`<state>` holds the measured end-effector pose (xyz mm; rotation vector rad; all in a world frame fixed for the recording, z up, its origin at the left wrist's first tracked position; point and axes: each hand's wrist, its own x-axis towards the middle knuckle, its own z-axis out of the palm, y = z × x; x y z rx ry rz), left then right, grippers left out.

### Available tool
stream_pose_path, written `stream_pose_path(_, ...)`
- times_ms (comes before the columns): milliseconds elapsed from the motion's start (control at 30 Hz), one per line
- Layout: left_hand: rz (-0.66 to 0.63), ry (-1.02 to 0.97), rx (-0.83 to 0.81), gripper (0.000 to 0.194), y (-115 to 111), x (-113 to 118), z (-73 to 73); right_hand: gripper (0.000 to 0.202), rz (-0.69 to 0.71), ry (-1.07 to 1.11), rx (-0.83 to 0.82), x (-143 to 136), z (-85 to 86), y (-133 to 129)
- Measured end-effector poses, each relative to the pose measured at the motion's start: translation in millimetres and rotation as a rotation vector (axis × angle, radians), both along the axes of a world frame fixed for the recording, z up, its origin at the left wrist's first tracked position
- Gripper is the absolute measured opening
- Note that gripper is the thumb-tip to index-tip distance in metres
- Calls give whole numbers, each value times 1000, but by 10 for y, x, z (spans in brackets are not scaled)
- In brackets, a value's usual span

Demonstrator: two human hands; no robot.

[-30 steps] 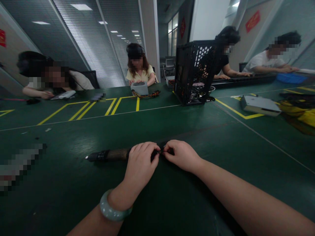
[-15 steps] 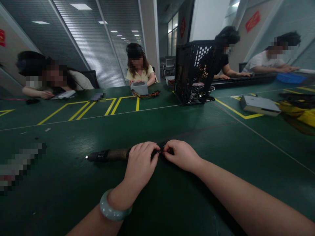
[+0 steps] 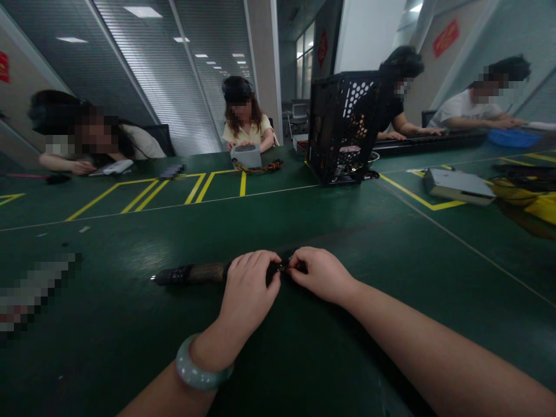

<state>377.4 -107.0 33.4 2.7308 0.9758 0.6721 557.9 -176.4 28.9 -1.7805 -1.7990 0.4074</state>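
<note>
A long dark tool-like object (image 3: pixel 206 273) with a brown middle section and a shiny metal tip at its left end lies across the green table (image 3: pixel 174 347). My left hand (image 3: pixel 252 284), with a pale bracelet (image 3: pixel 202 368) on the wrist, is closed over its right part, thumb and fingers pinched at the end. Just to the right, my right hand (image 3: pixel 321 275) pinches with thumb and index finger at something small and dark. A tiny shiny part shows between the fingertips of both hands; its details are too small to tell.
Beyond my hands stands a black computer case (image 3: pixel 343 127). A grey power supply (image 3: pixel 245 156) with cables is before a person in yellow (image 3: pixel 247 124). At right lie a silver box (image 3: pixel 458 186) and a yellow item (image 3: pixel 545 207). Other people sit around the table. A blurred-out object (image 3: pixel 35 292) lies at left.
</note>
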Motion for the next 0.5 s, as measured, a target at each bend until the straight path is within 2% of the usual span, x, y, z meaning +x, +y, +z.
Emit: stream_pose_path(500, -13, 18, -7, 11, 12, -6, 2, 3, -1, 1, 2, 4, -2, 1)
